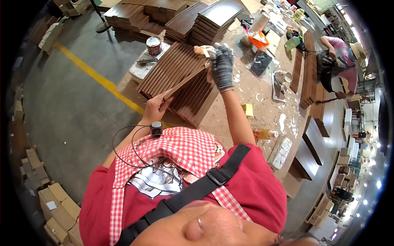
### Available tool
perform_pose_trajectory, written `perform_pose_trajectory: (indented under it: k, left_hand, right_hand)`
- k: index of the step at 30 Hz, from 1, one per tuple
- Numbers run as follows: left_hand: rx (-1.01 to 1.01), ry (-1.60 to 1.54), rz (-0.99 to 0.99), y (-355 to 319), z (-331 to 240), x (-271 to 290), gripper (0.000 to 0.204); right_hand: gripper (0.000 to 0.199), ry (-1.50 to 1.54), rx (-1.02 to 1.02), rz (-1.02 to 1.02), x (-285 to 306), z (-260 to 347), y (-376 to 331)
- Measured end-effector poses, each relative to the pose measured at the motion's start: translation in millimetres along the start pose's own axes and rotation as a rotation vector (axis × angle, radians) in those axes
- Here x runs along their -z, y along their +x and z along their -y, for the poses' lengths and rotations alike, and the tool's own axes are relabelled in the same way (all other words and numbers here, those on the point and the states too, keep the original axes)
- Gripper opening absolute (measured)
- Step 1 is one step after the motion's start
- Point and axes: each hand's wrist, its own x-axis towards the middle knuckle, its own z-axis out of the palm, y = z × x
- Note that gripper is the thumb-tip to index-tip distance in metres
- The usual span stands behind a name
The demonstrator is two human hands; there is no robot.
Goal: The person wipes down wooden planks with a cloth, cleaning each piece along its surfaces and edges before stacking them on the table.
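My left hand [155, 107], bare, grips the near end of a long brown wooden strip [184, 82] lifted at a slant over a stack of similar brown boards [180, 65] on the workbench. My right hand [222, 64], in a grey knit glove, presses a tan rag or pad [204, 51] against the strip's far end. A red checked apron and red shirt fill the lower part of the view.
An open paint tin [154, 45] stands on a white cloth left of the stack. The paint-stained workbench [262, 102] carries a yellow sponge [248, 110], a bottle [264, 133] and bags. More board stacks [213, 18] lie behind. Another person [340, 61] bends at the far right.
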Motion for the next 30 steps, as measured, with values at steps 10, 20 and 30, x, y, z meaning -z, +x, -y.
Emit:
perform_pose_trajectory:
  k: [10, 20, 30]
  left_hand:
    - [0.309, 0.106, 0.044, 3.3, 4.8, 17.3, 0.03]
    - [0.099, 0.086, -0.024, 4.3, 8.8, 19.2, 0.024]
    - [0.238, -0.131, -0.025, -13.8, 37.4, 9.3, 0.018]
  right_hand:
    - [0.018, 0.241, -0.096, -0.041, -14.0, -32.3, 44.4]
    - [0.022, 0.971, -0.403, 0.05, 13.3, 81.5, 12.0]
    - [0.033, -0.161, 0.123, 0.481, -0.9, 133.9, -12.4]
